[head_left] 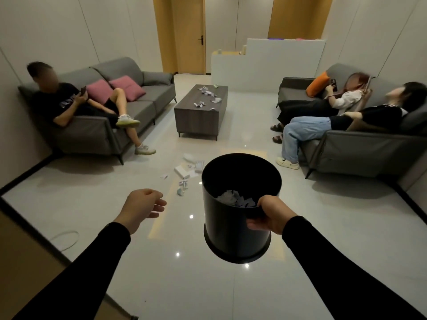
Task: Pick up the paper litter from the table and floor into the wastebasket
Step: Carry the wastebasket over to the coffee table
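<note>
Our right hand point(269, 215) grips the rim of the black wastebasket point(238, 218), held above the floor point(115, 199) with crumpled paper point(235, 199) inside. Our left hand point(144, 207) hangs relaxed and empty beside it. More paper litter point(184, 174) lies on the floor ahead, and scraps point(208, 97) dot the tabletop point(191, 102) beyond.

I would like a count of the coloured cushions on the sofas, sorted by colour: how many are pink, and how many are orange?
Pink cushions: 2
Orange cushion: 1
Total: 3
</note>
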Motion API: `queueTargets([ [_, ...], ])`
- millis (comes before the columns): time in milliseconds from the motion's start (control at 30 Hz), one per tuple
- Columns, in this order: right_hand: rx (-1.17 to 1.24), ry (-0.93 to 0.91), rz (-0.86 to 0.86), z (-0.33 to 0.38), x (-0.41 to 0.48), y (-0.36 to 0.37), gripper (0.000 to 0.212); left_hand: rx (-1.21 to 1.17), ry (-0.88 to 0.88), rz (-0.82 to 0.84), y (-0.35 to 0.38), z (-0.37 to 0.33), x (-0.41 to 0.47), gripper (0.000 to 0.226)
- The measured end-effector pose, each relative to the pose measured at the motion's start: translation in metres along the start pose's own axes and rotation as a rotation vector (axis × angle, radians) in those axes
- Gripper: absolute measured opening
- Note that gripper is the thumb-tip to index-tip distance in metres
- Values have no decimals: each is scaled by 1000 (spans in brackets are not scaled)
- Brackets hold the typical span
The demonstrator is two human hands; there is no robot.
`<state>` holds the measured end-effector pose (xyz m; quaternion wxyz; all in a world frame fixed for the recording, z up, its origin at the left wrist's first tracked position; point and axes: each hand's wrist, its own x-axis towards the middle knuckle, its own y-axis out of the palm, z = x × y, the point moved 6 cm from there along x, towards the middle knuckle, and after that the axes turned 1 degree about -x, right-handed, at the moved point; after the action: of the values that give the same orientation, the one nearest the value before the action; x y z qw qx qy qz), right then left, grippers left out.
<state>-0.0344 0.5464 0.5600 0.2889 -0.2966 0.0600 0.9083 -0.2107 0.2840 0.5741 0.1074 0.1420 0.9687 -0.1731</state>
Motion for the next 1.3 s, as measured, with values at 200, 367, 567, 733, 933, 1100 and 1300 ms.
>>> queueTargets([
  [200,17,-14,-48,43,46,-13,27,-31,80,42,34,-36,63,17],
  [367,63,11,-76,87,112,-3,26,-79,138,56,54,-70,154,18],
  [567,107,27,-117,159,201,21,27,-69,157,97,62,-121,284,17],
  [733,132,15,-157,213,272,26,35,-57,171,114,76,-158,376,18],
  [933,153,35,-185,266,364,18,40,-49,188,136,108,-193,467,19],
  [1100,177,54,-194,314,458,-3,30,-16,190,125,147,-219,553,19],
  [1300,185,35,-178,394,568,-39,24,0,180,78,197,-270,656,20],
])
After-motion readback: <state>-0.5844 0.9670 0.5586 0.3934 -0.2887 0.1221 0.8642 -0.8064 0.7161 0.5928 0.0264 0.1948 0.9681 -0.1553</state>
